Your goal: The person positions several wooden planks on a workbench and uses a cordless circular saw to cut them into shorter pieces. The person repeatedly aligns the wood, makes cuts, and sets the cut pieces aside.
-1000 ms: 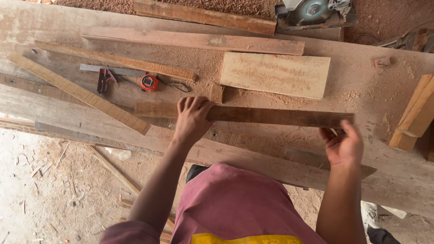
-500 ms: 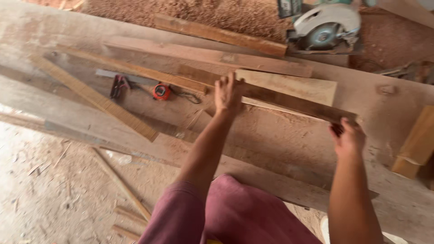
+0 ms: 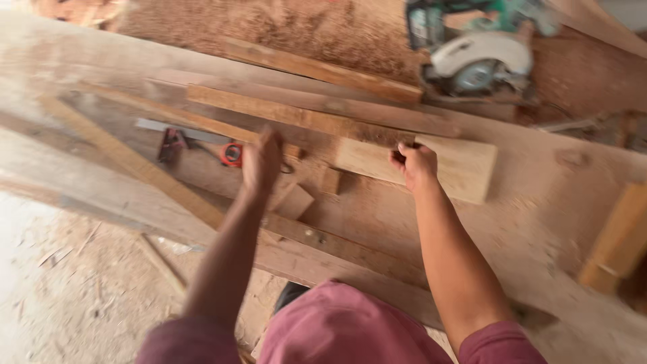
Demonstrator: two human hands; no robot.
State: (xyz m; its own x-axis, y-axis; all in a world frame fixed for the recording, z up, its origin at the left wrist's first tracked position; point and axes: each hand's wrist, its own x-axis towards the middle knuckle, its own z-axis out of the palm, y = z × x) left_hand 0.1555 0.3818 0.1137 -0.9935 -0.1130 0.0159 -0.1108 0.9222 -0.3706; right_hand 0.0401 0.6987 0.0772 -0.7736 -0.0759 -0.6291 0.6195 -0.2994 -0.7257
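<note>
While both hands grip one long strip (image 3: 303, 118), left hand (image 3: 261, 158) closed near tape measure (image 3: 231, 154), right hand (image 3: 416, 165) curled beside board (image 3: 458, 168).

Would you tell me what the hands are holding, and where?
Both hands grip a long dark wooden strip: left hand near its middle, right hand at its right end.

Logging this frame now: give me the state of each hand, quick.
Left hand: on the long wood strip, grip too blurred to tell.
Right hand: closed on the same strip's end, over the pale board.
</note>
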